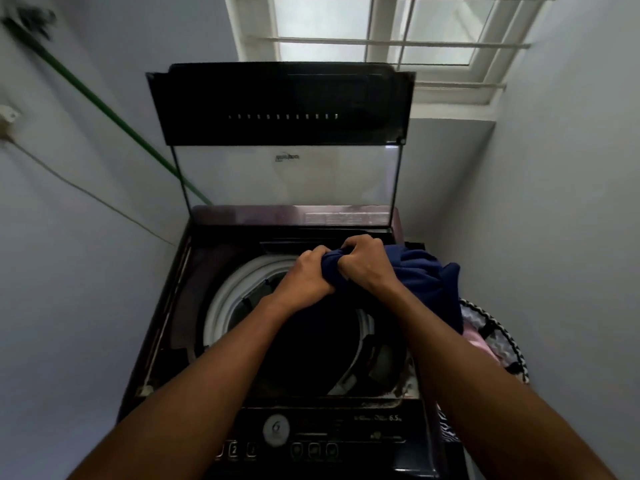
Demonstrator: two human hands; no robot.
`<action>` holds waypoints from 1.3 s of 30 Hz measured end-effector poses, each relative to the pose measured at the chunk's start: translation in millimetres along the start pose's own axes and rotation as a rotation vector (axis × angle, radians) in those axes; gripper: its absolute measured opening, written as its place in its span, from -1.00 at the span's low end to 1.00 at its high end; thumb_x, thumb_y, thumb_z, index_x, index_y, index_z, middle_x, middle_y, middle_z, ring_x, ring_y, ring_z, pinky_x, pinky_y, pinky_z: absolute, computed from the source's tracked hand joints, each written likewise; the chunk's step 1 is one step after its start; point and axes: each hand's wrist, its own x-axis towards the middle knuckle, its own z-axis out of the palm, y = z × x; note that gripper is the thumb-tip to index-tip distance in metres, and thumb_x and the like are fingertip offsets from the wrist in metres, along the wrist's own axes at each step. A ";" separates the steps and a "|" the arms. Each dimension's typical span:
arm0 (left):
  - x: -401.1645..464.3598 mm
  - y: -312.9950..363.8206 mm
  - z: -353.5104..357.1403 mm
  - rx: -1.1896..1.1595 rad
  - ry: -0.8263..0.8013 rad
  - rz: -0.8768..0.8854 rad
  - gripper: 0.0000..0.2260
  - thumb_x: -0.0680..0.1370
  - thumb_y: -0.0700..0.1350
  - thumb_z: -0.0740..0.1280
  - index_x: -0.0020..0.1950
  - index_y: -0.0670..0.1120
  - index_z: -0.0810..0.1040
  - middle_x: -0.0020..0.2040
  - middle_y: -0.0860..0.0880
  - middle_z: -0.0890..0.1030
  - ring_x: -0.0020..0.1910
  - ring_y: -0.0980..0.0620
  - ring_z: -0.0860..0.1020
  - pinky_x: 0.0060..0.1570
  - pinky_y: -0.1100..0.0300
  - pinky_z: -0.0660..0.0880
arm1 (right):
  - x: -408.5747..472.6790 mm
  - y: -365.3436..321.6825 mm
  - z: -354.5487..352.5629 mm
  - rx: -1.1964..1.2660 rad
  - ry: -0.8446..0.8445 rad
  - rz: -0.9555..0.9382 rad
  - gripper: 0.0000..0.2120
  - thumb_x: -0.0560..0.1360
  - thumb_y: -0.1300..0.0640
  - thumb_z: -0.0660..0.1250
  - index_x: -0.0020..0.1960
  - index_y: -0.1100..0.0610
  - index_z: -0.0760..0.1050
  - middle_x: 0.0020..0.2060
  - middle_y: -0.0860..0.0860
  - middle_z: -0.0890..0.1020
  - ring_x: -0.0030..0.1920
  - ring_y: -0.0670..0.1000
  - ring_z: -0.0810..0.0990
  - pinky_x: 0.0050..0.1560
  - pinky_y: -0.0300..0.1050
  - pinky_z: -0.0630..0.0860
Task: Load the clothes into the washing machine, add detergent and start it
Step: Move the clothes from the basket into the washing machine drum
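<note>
Your left hand (306, 275) and your right hand (363, 263) were both clenched tight on one navy blue garment (422, 282), knuckles up, the two fists almost touching, with a bunched fold of the cloth squeezed between them. You held it over the far side of the open tub (311, 341) of the top-loading washing machine (162, 323). The rest of the garment trailed off to the right, draped across the machine's right edge and hanging down toward the laundry basket (498, 327) that stood just beside that edge. The basket had a black-and-white patterned rim, and pink and pale cloth showed inside it.

The machine's lid (280, 140) stood raised and folded at the back edge, its upper half dark and its lower half clear, with a small logo on the clear pane too blurred to read. The tub's inside looked dark; I could not tell what lay in it. On the control panel (311, 441) along the near edge you could read a round badge with a "6", the figures "6.5" at the end of a blurred line of script, and a "2" on one button; the other markings were illegible.

A green pole (114, 116) leaned on the left wall behind the machine, and a barred window (388, 39) sat above it
</note>
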 end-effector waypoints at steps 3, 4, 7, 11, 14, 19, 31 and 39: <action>-8.5 -20.4 -2.0 0.038 -0.048 -0.048 -0.42 0.32 -0.15 0.51 0.30 -0.02 0.43 0.17 -0.07 0.45 0.07 -0.07 0.52 0.06 0.11 0.47 | -1.7 -3.0 20.5 -0.064 -0.026 0.024 -0.81 0.32 0.28 0.32 -0.13 0.20 0.67 -0.24 0.14 0.68 -0.22 0.10 0.63 -0.23 -0.10 0.57; -10.5 -27.0 -0.7 0.057 -0.081 -0.062 -0.41 0.32 -0.15 0.51 0.31 -0.03 0.42 0.18 -0.08 0.43 0.09 -0.08 0.51 0.09 0.11 0.46 | -3.3 -1.0 26.3 -0.081 -0.048 0.039 -0.80 0.33 0.29 0.33 -0.10 0.22 0.67 -0.21 0.16 0.68 -0.19 0.14 0.64 -0.20 -0.06 0.60; -16.3 -43.8 7.7 0.137 -0.204 -0.091 -0.42 0.31 -0.09 0.55 0.27 -0.05 0.42 0.16 -0.06 0.44 0.11 -0.05 0.49 0.06 0.15 0.46 | -9.0 12.9 38.4 -0.138 -0.192 0.083 -0.77 0.37 0.32 0.33 0.00 0.26 0.65 -0.16 0.24 0.68 -0.19 0.21 0.67 -0.23 0.04 0.65; -19.4 -52.6 24.6 0.184 -0.331 -0.103 -0.43 0.41 -0.03 0.52 0.37 -0.02 0.43 0.21 -0.03 0.50 0.16 0.02 0.51 0.14 0.16 0.48 | -17.6 32.7 38.4 -0.081 -0.385 0.150 -0.76 0.43 0.31 0.40 0.09 0.20 0.61 -0.06 0.16 0.67 -0.17 0.10 0.68 -0.33 -0.11 0.65; -13.7 -39.8 35.3 0.136 -0.344 -0.083 -0.43 0.44 -0.04 0.50 0.41 -0.02 0.40 0.19 -0.03 0.47 0.14 0.05 0.49 0.10 0.25 0.44 | -14.5 46.3 24.7 -0.128 -0.233 0.074 -0.68 0.39 0.27 0.45 0.13 0.10 0.61 0.08 0.08 0.61 0.05 0.04 0.60 -0.10 -0.24 0.55; 0.3 5.2 58.8 0.079 -0.259 0.045 -0.21 0.38 0.05 0.54 0.52 0.05 0.25 0.42 -0.04 0.30 0.43 -0.02 0.31 0.42 0.10 0.31 | -14.8 72.1 -16.4 -0.406 0.009 0.101 -0.36 0.32 -0.10 0.50 0.36 -0.16 0.39 0.37 0.01 0.35 0.41 0.12 0.23 0.36 0.25 0.21; 39.4 80.6 105.2 0.385 -0.330 0.161 0.11 0.27 0.06 0.63 0.60 0.16 -0.05 0.60 -0.11 -0.03 0.50 -0.27 0.11 0.46 -0.12 0.23 | -26.7 168.1 -20.9 0.213 -0.102 0.476 0.13 0.14 -0.16 0.53 0.56 -0.25 -0.01 0.47 0.15 0.34 0.40 0.16 0.42 0.32 0.11 0.48; 57.5 91.0 101.7 0.539 -0.420 0.096 0.10 0.29 0.04 0.62 0.61 0.13 -0.05 0.49 -0.11 0.15 0.40 -0.27 0.22 0.40 -0.15 0.32 | -16.0 153.6 -14.7 0.194 0.011 0.449 -0.15 0.12 -0.12 0.38 0.37 -0.03 0.19 0.15 0.19 0.53 0.04 0.20 0.59 -0.04 0.05 0.58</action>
